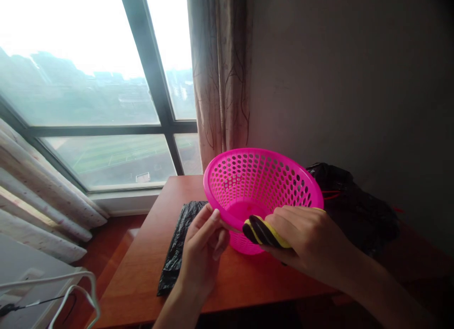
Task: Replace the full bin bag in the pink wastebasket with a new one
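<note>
A bright pink plastic basket (248,208) with round holes in its wall is tilted towards me over the table. My left hand (205,244) pinches its near left rim between thumb and fingers. My right hand (305,234) is closed around a yellow-and-black striped cloth (266,232), which looks soft and folded and lies against the basket's near rim. Part of the cloth is hidden under my fingers. A folded black plastic bag (174,253) lies flat on the table, partly behind my left hand.
The reddish-brown wooden table (138,272) stands against the wall by a window. A crumpled black plastic bag (358,210) with red ties sits at the right back. White cables (90,281) loop at the lower left, near the table edge. Curtains (227,68) hang beside the window.
</note>
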Demonstrator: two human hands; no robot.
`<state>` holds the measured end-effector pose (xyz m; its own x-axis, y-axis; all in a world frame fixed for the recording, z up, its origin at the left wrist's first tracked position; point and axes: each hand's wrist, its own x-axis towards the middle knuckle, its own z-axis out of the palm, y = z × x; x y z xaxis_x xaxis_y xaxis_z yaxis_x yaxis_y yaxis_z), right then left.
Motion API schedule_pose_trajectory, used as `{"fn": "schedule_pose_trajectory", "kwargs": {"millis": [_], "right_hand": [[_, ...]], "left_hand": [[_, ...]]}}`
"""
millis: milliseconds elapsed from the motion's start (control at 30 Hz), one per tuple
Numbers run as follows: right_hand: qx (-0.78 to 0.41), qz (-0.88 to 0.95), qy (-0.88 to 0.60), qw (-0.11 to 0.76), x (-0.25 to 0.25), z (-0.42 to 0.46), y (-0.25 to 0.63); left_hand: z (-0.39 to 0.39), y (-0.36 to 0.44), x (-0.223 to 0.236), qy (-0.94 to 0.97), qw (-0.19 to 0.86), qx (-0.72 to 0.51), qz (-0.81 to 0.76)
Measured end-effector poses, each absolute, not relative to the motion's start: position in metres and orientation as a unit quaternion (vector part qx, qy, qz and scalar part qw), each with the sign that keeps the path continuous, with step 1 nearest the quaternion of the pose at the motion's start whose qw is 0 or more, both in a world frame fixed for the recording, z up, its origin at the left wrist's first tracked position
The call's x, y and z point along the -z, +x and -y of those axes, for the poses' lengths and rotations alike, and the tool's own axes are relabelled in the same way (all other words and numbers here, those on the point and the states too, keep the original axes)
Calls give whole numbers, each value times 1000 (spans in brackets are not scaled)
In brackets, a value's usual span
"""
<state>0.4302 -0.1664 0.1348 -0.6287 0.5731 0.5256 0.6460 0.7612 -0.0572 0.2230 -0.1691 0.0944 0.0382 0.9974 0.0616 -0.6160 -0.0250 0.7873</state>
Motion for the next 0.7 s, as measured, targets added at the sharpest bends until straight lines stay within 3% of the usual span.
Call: {"fn": "schedule_pose_trajectory", "kwargs": {"millis": [400,700], "right_hand": [[26,916,-328,229,-132,160,446],[74,904,-340,249,-130,159,436]], "left_hand": [[127,186,-110,336,655,-616,-282],[150,199,-97,358,574,-657,-331]]}}
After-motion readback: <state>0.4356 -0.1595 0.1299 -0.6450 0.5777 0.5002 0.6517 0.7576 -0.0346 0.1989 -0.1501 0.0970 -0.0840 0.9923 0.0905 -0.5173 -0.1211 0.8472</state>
